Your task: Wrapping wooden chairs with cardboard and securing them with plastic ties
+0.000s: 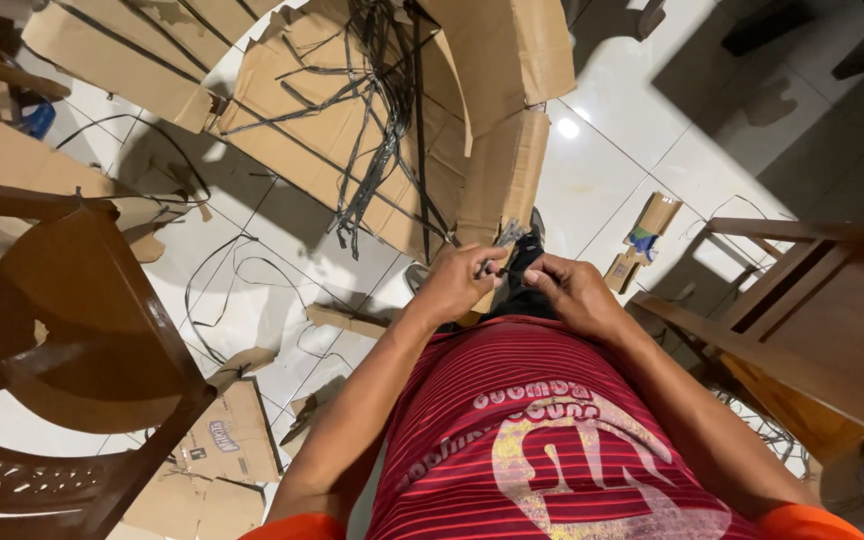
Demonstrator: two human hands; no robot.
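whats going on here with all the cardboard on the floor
A person in a red striped shirt stands over a tiled floor strewn with cardboard. The left hand and right hand meet at the lower edge of a tall cardboard piece, pinching something small and dark there; what it is cannot be told. Black straps lie tangled on a flattened box beyond. A brown plastic chair stands to the left, wooden furniture to the right.

A single head-worn camera looks steeply down the wearer's red striped shirt (532, 440) from close above. Beyond the shirt it faces the white tiled floor (612, 150); a brown plastic chair (82, 330) stands left of the shirt.
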